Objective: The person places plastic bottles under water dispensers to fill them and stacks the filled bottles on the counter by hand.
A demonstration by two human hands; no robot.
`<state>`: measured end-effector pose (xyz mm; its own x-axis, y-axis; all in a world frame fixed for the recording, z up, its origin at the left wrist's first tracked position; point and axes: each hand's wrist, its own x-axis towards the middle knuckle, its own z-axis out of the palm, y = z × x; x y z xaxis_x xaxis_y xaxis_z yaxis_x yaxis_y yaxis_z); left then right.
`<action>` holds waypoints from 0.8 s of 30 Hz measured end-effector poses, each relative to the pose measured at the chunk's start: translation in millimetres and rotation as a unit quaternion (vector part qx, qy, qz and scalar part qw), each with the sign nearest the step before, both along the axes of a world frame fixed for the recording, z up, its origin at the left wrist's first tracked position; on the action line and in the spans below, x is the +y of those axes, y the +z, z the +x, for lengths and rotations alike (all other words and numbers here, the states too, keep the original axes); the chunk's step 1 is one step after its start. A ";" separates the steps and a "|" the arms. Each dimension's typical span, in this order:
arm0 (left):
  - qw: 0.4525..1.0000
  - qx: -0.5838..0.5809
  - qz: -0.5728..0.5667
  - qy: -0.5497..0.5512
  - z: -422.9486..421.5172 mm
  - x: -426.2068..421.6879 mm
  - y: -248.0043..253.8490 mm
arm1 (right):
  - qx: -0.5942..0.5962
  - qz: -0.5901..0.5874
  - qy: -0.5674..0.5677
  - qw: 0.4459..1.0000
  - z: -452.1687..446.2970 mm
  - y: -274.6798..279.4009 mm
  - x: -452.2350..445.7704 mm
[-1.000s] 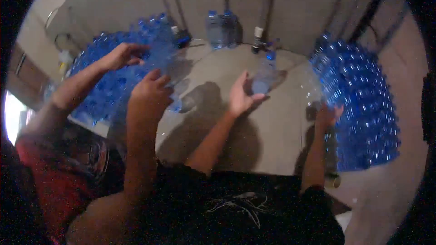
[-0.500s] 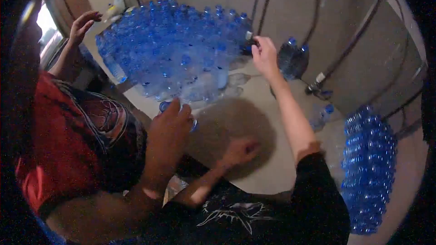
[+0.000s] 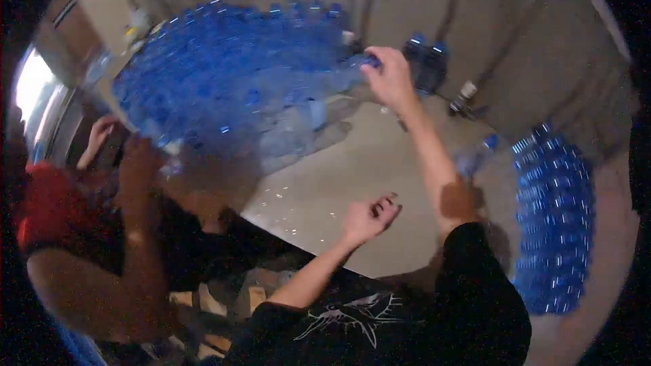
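Note:
My right hand point(image 3: 392, 80) is closed on the blue-capped neck of a clear plastic bottle point(image 3: 350, 76), at the right end of a large heap of bottles. The bottle's body points left and blurs into the heap point(image 3: 224, 61). My left hand point(image 3: 369, 218) hovers low over the pale tabletop point(image 3: 298, 196), palm up with its fingers curled in. A dark spot shows between those fingers; what it is, I cannot make out.
Two dark-looking bottles point(image 3: 426, 64) stand behind my right hand. A single bottle point(image 3: 478, 156) and a block of blue-capped bottles point(image 3: 553, 224) are on the right. At left, a co-worker in red point(image 3: 47, 203) reaches toward the heap. Hoses hang along the wall.
My right hand now has a bottle's neck in its grip. My left hand has risen slightly. The co-worker's near arm has drawn back to the left, and the view has shifted.

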<state>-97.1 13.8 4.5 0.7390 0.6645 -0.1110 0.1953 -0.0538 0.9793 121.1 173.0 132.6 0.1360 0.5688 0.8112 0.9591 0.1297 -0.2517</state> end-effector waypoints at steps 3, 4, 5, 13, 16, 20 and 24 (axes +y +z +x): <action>0.986 -0.145 0.010 0.087 -2.8 -1.8 13.3 | 0.108 -0.028 -0.010 0.994 -38.3 22.4 -112.5; 0.973 -0.173 0.066 0.140 0.1 -4.8 21.5 | 0.100 -0.026 -0.041 0.994 -43.9 29.7 -145.3; 0.971 -0.148 0.134 0.133 4.6 -7.8 34.5 | 0.092 -0.024 -0.066 0.993 -51.2 35.7 -174.5; 0.985 -0.017 0.165 -0.038 53.1 -40.8 62.8 | 0.239 -0.042 -0.138 0.960 -57.3 41.1 -295.0; 0.984 -0.114 0.131 0.024 69.8 -37.5 35.8 | 0.375 0.088 -0.126 0.914 -37.4 1.9 -312.4; 0.970 -0.074 0.232 0.014 89.3 -2.9 32.3 | 0.331 0.069 -0.221 0.915 21.4 -108.9 -309.4; 0.964 -0.154 0.211 0.052 100.8 -5.9 15.2 | 0.281 -0.025 -0.237 0.930 42.4 -158.6 -292.6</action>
<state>3.7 7.9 19.7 0.6206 0.6744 0.3999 -0.0756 -0.4562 0.8867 163.5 -119.6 -26.0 0.7748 0.3724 0.5108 0.6212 -0.2986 -0.7245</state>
